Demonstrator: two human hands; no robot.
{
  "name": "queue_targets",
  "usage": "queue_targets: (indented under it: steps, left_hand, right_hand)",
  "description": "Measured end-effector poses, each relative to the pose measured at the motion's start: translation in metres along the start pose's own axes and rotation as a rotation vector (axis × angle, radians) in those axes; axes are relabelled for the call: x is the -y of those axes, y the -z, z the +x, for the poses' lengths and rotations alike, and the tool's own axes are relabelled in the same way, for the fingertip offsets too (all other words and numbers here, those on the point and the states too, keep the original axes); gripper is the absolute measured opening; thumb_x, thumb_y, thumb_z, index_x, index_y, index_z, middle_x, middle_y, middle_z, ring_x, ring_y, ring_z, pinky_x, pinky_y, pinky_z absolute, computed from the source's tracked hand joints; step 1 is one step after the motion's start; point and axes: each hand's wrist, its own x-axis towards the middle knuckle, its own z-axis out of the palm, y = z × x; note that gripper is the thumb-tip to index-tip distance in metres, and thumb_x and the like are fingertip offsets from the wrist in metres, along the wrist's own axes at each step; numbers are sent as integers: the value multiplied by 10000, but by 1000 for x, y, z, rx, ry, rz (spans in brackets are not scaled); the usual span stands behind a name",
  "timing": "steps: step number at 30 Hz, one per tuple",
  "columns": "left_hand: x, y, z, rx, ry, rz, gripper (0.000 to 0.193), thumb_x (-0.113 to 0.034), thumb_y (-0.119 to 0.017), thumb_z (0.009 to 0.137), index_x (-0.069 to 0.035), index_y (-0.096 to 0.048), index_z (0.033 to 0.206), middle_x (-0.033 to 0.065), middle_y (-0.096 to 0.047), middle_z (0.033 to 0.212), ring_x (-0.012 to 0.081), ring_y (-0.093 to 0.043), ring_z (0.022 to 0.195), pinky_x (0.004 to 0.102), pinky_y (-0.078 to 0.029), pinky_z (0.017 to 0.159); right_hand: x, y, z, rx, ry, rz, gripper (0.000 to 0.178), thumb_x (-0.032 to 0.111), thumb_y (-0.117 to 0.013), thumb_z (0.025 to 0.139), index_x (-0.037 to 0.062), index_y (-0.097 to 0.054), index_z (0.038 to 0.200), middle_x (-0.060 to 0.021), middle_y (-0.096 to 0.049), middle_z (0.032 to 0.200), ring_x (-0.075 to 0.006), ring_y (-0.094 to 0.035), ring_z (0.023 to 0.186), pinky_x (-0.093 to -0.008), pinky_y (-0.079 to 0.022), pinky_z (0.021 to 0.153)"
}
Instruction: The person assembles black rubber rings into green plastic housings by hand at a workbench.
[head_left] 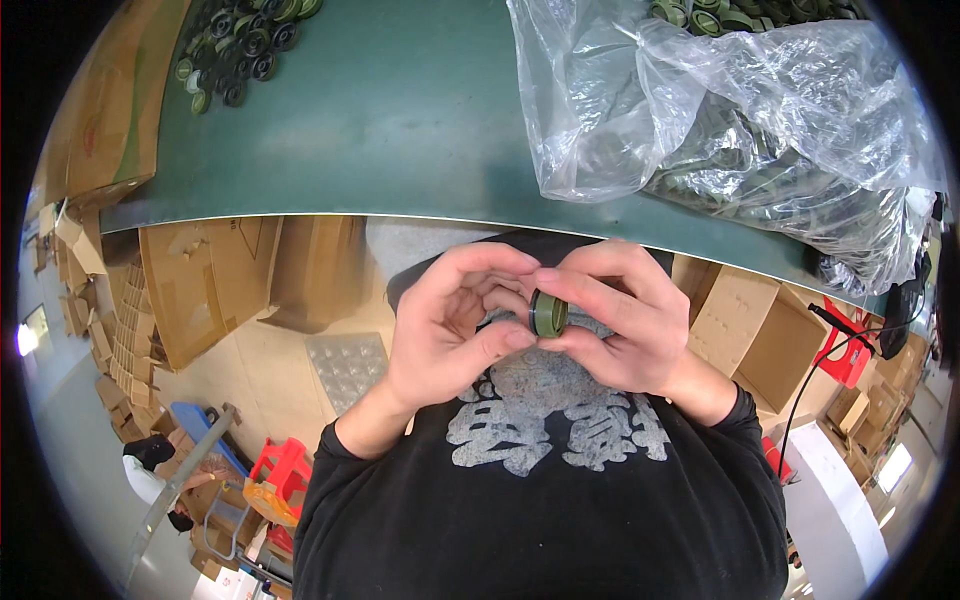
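In front of my chest, just off the table's near edge, I hold a small round green plastic cap (550, 316) with a darker rim. My right hand (630, 318) pinches it between thumb and fingers from the right. Curled around from the left, my left hand (450, 322) has its thumb and fingertips against the cap's left edge. The hand's other fingers bend inward, and what lies behind them is partly hidden. The cap stands on edge, its open ring side turned toward the right hand.
A pile of green and black caps (240, 40) lies at the far left of the green table (400, 120). A clear plastic bag (740, 110) with more green parts covers its right side. Cardboard boxes (205, 285) stand below the edge; a red stool (280, 475) is at lower left.
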Motion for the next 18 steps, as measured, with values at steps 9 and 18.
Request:
queue_targets:
  steps: [9, 18]
  left_hand:
    - [4, 4, -3, 36, -44, -22, 416, 106, -641, 759, 90, -505, 1152, 173, -506, 1165, 210, -561, 1023, 305, -528, 803]
    - [9, 15, -4, 99, 80, -156, 360, 98, -624, 769, 104, -520, 1114, 174, -545, 1103, 181, -580, 954, 252, -540, 715]
  right_hand:
    - [3, -2, 4, -31, 23, -5, 474, 43, -772, 608, -30, -647, 1060, -121, -588, 926, -229, -588, 747, -308, -493, 641]
    - [0, 0, 3, 80, 16, 9, 385, 151, -795, 659, -20, -662, 978, -109, -603, 874, -191, -588, 717, -272, -481, 579]
